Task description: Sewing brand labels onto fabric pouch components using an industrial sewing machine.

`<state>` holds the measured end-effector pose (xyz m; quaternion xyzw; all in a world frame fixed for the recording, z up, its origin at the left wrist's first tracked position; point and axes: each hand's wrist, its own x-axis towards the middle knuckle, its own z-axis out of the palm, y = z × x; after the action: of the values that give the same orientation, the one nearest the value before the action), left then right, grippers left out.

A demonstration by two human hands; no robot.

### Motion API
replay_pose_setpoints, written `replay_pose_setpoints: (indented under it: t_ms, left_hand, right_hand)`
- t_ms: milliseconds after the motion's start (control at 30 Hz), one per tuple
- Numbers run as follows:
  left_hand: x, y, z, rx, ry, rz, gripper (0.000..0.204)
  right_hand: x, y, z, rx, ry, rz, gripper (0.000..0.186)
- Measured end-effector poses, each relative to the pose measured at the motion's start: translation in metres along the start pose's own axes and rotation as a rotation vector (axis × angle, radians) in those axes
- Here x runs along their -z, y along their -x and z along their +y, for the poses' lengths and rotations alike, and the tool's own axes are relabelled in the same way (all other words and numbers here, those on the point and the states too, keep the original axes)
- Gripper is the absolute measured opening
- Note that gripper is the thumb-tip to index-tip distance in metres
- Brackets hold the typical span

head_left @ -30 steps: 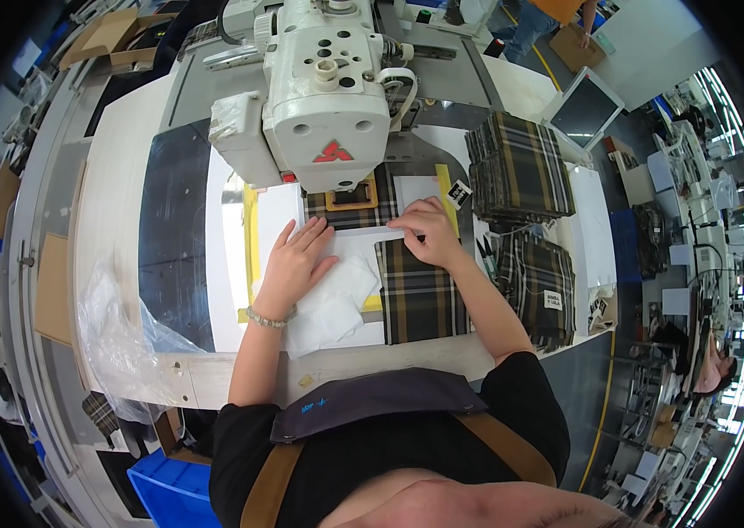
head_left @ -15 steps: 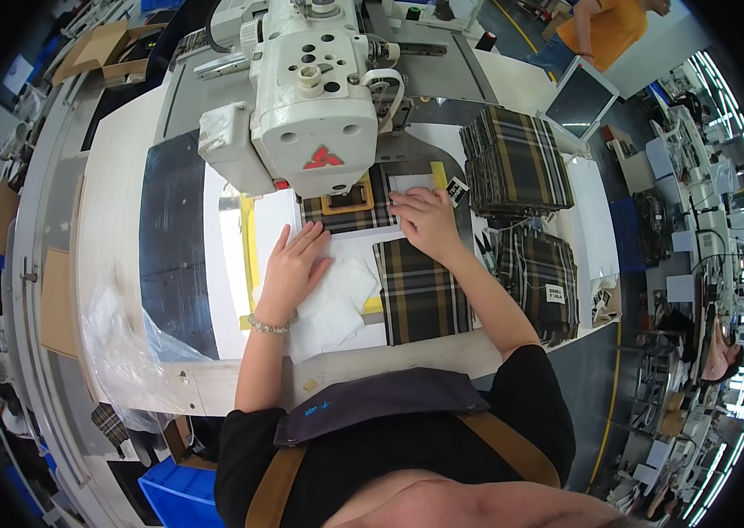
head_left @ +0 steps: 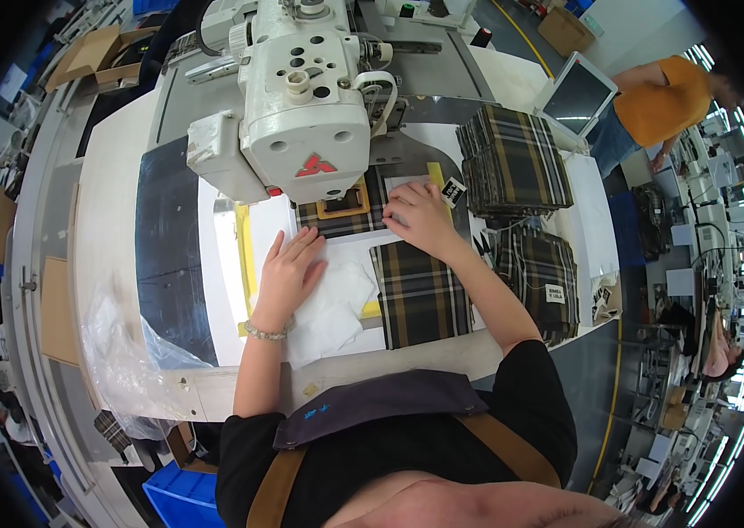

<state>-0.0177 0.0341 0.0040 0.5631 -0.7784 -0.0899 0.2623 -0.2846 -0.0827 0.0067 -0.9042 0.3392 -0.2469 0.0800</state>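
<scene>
A plaid fabric piece (head_left: 317, 216) lies on a white sheet beneath the head of a white sewing machine (head_left: 306, 123). An amber rectangular frame (head_left: 343, 203) rests over the piece, under the machine head. My left hand (head_left: 291, 275) is open, its outstretched fingertips at the piece's lower left edge. At the piece's right end is my right hand (head_left: 425, 216), its bent fingers slightly apart and touching the edge. A crumpled white cloth or paper (head_left: 337, 304) spreads beside my left hand. Below my right hand lies another plaid piece (head_left: 420, 295), flat.
Plaid pieces form a tall stack (head_left: 517, 163) on the right, with a second pile (head_left: 537, 277) nearer me. Small black scissors or snips (head_left: 483, 246) lie beside them. A screen (head_left: 576, 95) stands behind. Clear plastic (head_left: 121, 352) covers the left table edge. A person in orange (head_left: 667, 101) is beyond the table.
My right hand's fingers have bent more and drawn slightly left and down. The left hand stays almost in place. The person in orange has moved right, beyond the screen.
</scene>
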Motion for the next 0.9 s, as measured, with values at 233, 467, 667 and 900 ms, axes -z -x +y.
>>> replay_pose_setpoints:
  t_ms: [233, 467, 667, 900]
  left_hand:
    - [0.000, -0.001, -0.001, -0.008, 0.003, -0.006, 0.036]
    - [-0.001, 0.000, -0.002, -0.007, -0.010, -0.009, 0.035]
    - [-0.002, 0.000, -0.004, -0.014, -0.014, -0.009, 0.034]
    - [0.000, 0.000, -0.002, -0.011, -0.011, -0.016, 0.034]
  right_hand:
    - [0.004, 0.012, -0.009, -0.080, -0.117, -0.011, 0.011]
    - [0.001, 0.009, -0.003, -0.035, -0.072, -0.015, 0.013]
    - [-0.005, 0.005, 0.000, -0.034, 0.067, 0.021, 0.028]
    - [0.000, -0.001, 0.003, -0.021, 0.147, -0.072, 0.039]
